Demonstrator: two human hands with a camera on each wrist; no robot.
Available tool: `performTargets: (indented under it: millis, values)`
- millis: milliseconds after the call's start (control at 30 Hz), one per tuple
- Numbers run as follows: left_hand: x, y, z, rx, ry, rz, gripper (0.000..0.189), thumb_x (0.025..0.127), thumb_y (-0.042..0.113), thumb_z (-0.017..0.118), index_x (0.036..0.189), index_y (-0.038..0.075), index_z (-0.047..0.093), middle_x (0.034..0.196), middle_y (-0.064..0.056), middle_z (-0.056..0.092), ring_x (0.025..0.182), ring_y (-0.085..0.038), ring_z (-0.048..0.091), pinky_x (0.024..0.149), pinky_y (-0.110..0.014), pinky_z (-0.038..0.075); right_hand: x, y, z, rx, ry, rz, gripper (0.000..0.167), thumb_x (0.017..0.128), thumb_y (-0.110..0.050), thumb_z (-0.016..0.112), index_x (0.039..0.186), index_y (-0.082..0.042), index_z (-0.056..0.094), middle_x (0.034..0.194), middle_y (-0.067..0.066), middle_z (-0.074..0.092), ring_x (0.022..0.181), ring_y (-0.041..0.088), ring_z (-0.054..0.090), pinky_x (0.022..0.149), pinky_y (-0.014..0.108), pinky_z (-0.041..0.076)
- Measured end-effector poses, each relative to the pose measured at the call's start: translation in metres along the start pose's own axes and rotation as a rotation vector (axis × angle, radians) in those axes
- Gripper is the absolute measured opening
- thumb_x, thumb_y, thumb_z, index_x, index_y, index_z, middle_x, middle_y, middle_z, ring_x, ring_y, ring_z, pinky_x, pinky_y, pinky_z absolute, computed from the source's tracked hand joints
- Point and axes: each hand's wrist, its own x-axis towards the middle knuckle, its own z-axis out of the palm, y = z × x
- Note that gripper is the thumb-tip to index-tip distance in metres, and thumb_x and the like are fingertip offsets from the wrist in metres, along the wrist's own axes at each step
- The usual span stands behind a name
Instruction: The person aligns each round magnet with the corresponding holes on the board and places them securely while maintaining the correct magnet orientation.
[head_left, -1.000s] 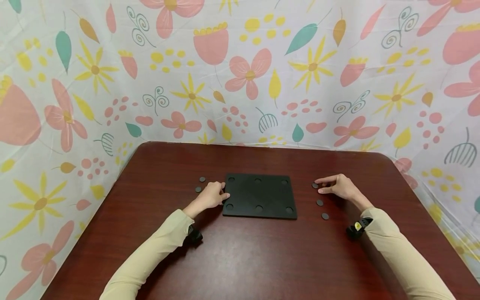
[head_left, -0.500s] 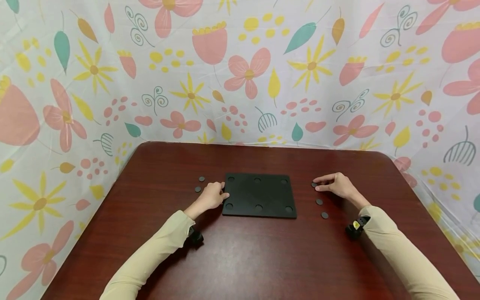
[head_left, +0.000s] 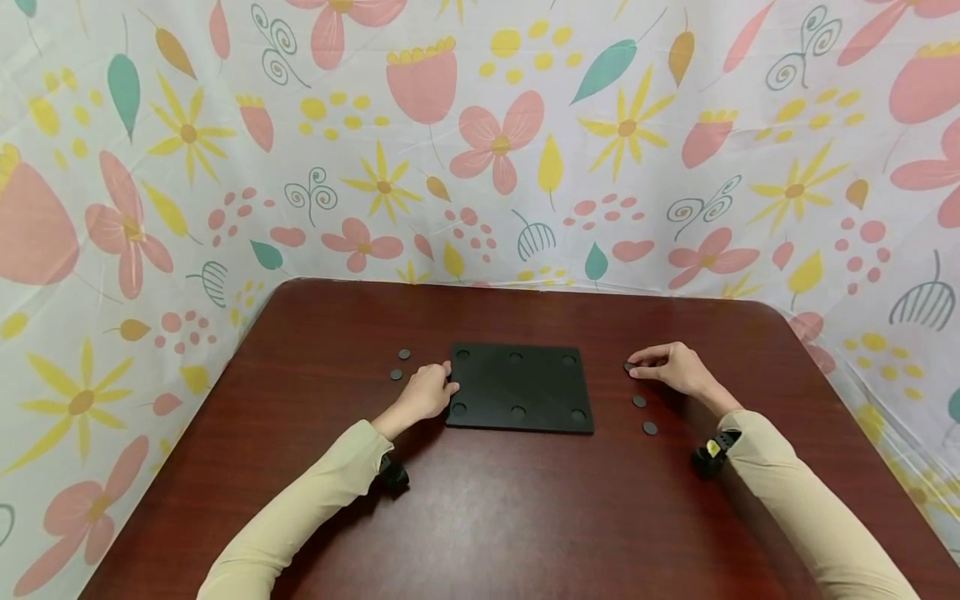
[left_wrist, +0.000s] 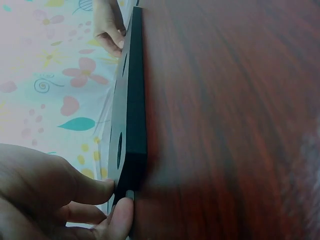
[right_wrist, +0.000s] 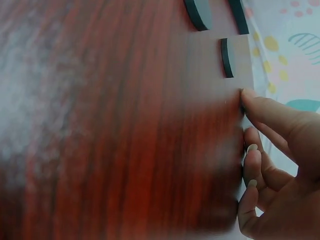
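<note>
My left hand (head_left: 423, 393) grips the left edge of a flat black board (head_left: 521, 387) with round recesses near its long edges. In the left wrist view, the thumb (left_wrist: 95, 190) lies at the board's corner and a fingertip presses its side. To the right of the board, my right hand (head_left: 678, 369) pinches a small dark disc (head_left: 627, 367) at the table, thumb and forefinger at its rim. That disc is mostly hidden by the fingers in the right wrist view. Two more dark discs, a middle one (head_left: 639, 401) and a nearer one (head_left: 649, 427), lie below this hand.
Left of the board lie two dark discs, a farther one (head_left: 405, 354) and a nearer one (head_left: 396, 374). All rest on a glossy reddish-brown table (head_left: 517, 517). A flower-patterned cloth (head_left: 495, 225) hangs behind the table and along its sides.
My right hand has shifted slightly left, and its thumb and forefinger have closed in on the far right disc. The left hand stays at the board's edge.
</note>
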Motion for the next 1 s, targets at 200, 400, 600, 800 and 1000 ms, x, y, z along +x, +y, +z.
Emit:
performTargets:
  millis: [200, 400, 600, 800, 1000]
  values:
    - [0.001, 0.0, 0.001, 0.004, 0.001, -0.004, 0.056, 0.099, 0.02, 0.055, 0.147, -0.001, 0.036, 0.15, -0.018, 0.041, 0.038, -0.01, 0.027, 0.043, -0.023, 0.028, 0.003, 0.002, -0.001, 0.014, 0.016, 0.016, 0.037, 0.086, -0.037, 0.073, 0.111, -0.009, 0.073, 0.1, 0.013, 0.072, 0.081, 0.017, 0.062, 0.069, 0.026, 0.044]
    - [0.001, 0.0, 0.001, 0.028, -0.025, -0.007, 0.056, 0.1, 0.02, 0.054, 0.148, -0.002, 0.034, 0.151, -0.02, 0.038, 0.041, -0.012, 0.031, 0.045, -0.023, 0.03, 0.005, -0.001, 0.004, 0.033, 0.057, -0.001, 0.038, 0.086, -0.039, 0.072, 0.112, -0.011, 0.072, 0.103, 0.014, 0.073, 0.091, 0.015, 0.064, 0.074, 0.026, 0.046]
    - [0.001, 0.001, 0.0, 0.085, -0.043, 0.016, 0.056, 0.101, 0.02, 0.053, 0.147, -0.005, 0.034, 0.147, -0.024, 0.042, 0.089, -0.032, 0.061, 0.065, -0.029, 0.041, 0.009, -0.004, 0.009, 0.124, 0.099, -0.052, 0.033, 0.086, -0.032, 0.074, 0.109, -0.008, 0.071, 0.098, 0.015, 0.074, 0.075, -0.004, 0.065, 0.065, 0.019, 0.049]
    - [0.001, 0.003, -0.004, 0.092, -0.046, 0.038, 0.053, 0.101, 0.018, 0.051, 0.145, -0.007, 0.035, 0.137, -0.027, 0.05, 0.118, -0.038, 0.055, 0.084, -0.039, 0.049, 0.013, -0.011, 0.01, 0.156, 0.152, -0.086, 0.031, 0.087, -0.032, 0.073, 0.108, -0.009, 0.071, 0.099, 0.015, 0.073, 0.077, -0.003, 0.065, 0.067, 0.018, 0.052]
    - [0.001, 0.003, -0.004, 0.109, -0.065, 0.03, 0.054, 0.102, 0.019, 0.049, 0.147, -0.006, 0.033, 0.139, -0.027, 0.047, 0.127, -0.039, 0.048, 0.097, -0.044, 0.048, 0.012, -0.023, 0.011, 0.197, 0.131, -0.088, 0.033, 0.088, -0.031, 0.072, 0.11, -0.006, 0.07, 0.101, 0.017, 0.072, 0.079, 0.0, 0.065, 0.068, 0.02, 0.053]
